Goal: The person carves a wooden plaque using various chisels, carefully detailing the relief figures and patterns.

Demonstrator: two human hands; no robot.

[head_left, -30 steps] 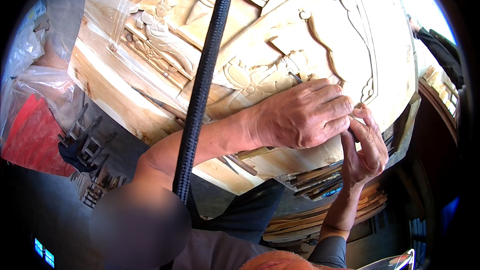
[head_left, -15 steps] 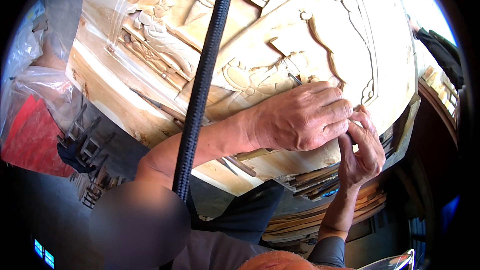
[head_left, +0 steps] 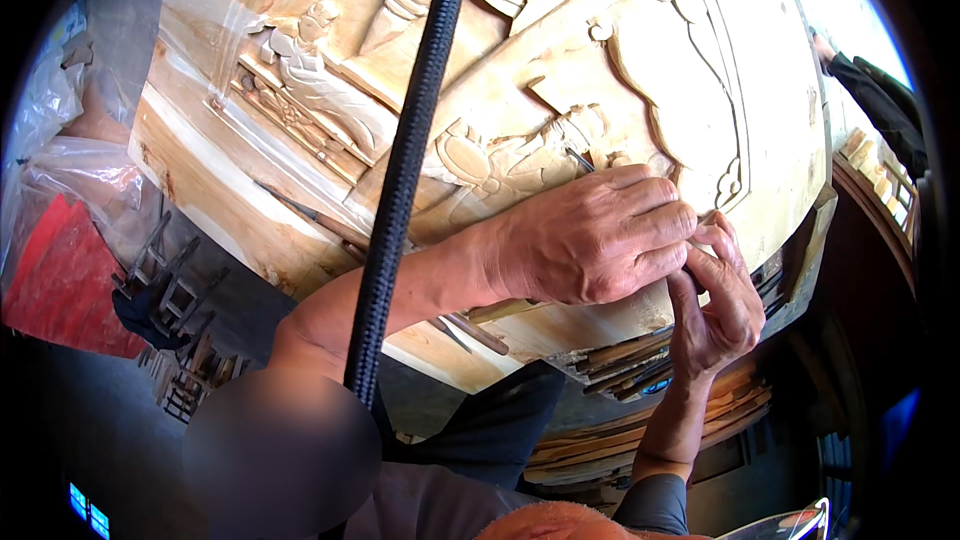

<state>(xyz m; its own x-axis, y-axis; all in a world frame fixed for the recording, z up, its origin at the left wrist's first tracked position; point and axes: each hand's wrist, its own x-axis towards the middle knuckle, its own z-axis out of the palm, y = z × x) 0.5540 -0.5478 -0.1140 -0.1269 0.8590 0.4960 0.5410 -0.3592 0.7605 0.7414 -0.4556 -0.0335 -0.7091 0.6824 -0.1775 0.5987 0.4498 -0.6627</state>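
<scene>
A broad wooden panel (head_left: 290, 270), carved in relief with figures and scrollwork, lies under my hands. My left hand (head_left: 590, 235) is closed over the panel's lower right part, fingers curled round a carving chisel. Its thin dark blade (head_left: 579, 159) pokes out past my knuckles and touches or nearly touches a small carved figure (head_left: 520, 165). Against the left fingers sits my right hand (head_left: 715, 300), its fingers bent and pinched at the chisel's rear end. Most of the chisel's shaft and handle is hidden by the hands.
Other chisels lie on the panel: one with a dark blade (head_left: 312, 214), one with a wooden handle (head_left: 478, 333). More tools (head_left: 625, 365) are bunched at the near edge. A black braided cable (head_left: 405, 160) crosses the view. Another person's dark sleeve (head_left: 880, 105) shows at far right.
Panel and hands appear shifted slightly left in the view. Both hands keep the same grip on the chisel, with its blade at the same carved figure.
</scene>
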